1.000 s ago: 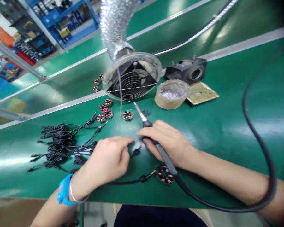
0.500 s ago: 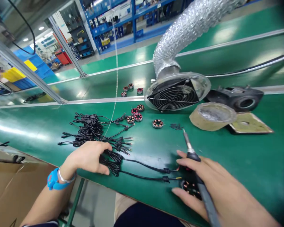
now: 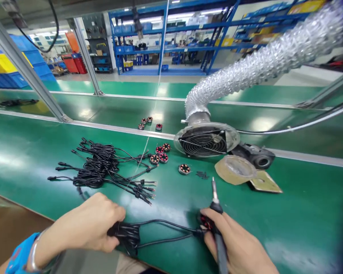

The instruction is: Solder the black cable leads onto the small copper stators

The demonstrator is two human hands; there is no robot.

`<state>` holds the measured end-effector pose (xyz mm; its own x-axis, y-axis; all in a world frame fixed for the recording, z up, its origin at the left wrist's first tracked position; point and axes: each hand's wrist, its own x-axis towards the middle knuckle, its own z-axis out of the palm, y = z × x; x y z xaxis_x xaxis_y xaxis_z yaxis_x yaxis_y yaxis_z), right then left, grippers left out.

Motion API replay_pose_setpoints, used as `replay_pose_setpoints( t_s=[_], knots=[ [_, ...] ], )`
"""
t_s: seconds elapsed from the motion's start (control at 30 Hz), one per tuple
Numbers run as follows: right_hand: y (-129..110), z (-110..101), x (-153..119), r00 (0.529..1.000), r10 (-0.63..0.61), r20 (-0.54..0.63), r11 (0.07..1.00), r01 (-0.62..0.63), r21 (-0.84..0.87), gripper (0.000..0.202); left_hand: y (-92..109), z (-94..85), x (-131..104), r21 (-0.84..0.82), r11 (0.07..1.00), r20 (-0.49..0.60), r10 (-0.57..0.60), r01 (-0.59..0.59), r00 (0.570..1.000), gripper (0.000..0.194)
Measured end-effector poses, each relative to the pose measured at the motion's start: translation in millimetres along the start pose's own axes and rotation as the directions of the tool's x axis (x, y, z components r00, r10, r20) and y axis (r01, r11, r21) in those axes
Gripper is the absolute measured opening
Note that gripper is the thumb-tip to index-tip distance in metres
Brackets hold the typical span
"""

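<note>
My left hand is closed on the end of a coiled black cable bundle near the table's front edge. Two cable leads run from it to my right hand. That hand grips a soldering iron, its metal tip pointing up and away from me. Red-and-copper coil windings of a motor stator show between its thumb and fingers, partly hidden, beside the cable ends. A single stator lies farther back, near some small black tube pieces.
A pile of black cables lies at left, with several stators behind its right end. A fume extractor fan with a silver duct stands at the back. A yellowish round container sits on the right, by a flat square plate.
My left hand has closed on the cable bundle and come nearer to me. My right fingers have closed in around the stator and cable ends. The camera view has tilted up.
</note>
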<state>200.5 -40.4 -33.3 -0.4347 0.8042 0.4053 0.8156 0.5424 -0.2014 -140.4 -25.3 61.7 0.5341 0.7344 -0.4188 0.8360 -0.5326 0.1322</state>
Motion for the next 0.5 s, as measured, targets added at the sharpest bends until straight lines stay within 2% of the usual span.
replay_pose_setpoints(
  t_s=[0.07, 0.13, 0.2, 0.23, 0.27, 0.33, 0.4, 0.47, 0.5],
  knots=[
    [-5, -15, 27, 1.0, 0.014, 0.017, 0.993, -0.016, 0.114, 0.027, -14, -6.5, -19, -0.015, 1.0, -0.091, 0.0, -0.001, 0.996, 0.01],
    [-12, -30, 68, 1.0, -0.027, -0.013, 0.987, 0.029, 0.157, 0.026, -40, -21.4, -37, -0.02, 0.999, -0.243, -0.03, 0.026, 0.969, 0.01],
    [-17, -41, 121, 0.99, -0.12, -0.074, 0.983, 0.129, 0.13, 0.025, -78, -47.2, -45, -0.017, 0.995, -0.426, -0.098, 0.1, 0.899, 0.02],
    [-19, -43, 152, 0.989, -0.133, -0.065, 0.985, 0.139, 0.106, 0.025, -100, -64.0, -43, -0.017, 0.983, -0.507, -0.165, 0.181, 0.846, 0.028],
    [-21, -43, 184, 0.995, -0.102, -0.012, 0.993, 0.103, 0.066, 0.026, -122, -82.6, -36, -0.019, 0.96, -0.529, -0.245, 0.278, 0.812, 0.034],
    [-20, -34, 252, 0.99, 0.039, 0.133, 0.998, -0.032, -0.054, 0.034, -166, -120.9, -8, -0.062, 0.899, -0.476, -0.408, 0.432, 0.779, 0.038],
    [-15, -16, 317, 0.985, 0.085, 0.148, 0.994, -0.074, -0.082, 0.039, -205, -152.3, 34, -0.197, 0.854, -0.494, -0.511, 0.482, 0.703, 0.031],
    [-7, 7, 370, 0.976, 0.149, 0.16, 0.985, -0.132, -0.11, 0.04, -233, -168.5, 82, -0.248, 0.836, -0.508, -0.543, 0.49, 0.669, 0.028],
    [-3, 18, 390, 0.968, 0.188, 0.166, 0.978, -0.169, -0.124, 0.039, -243, -170.0, 105, -0.271, 0.835, -0.512, -0.546, 0.478, 0.664, 0.027]
  ],
)
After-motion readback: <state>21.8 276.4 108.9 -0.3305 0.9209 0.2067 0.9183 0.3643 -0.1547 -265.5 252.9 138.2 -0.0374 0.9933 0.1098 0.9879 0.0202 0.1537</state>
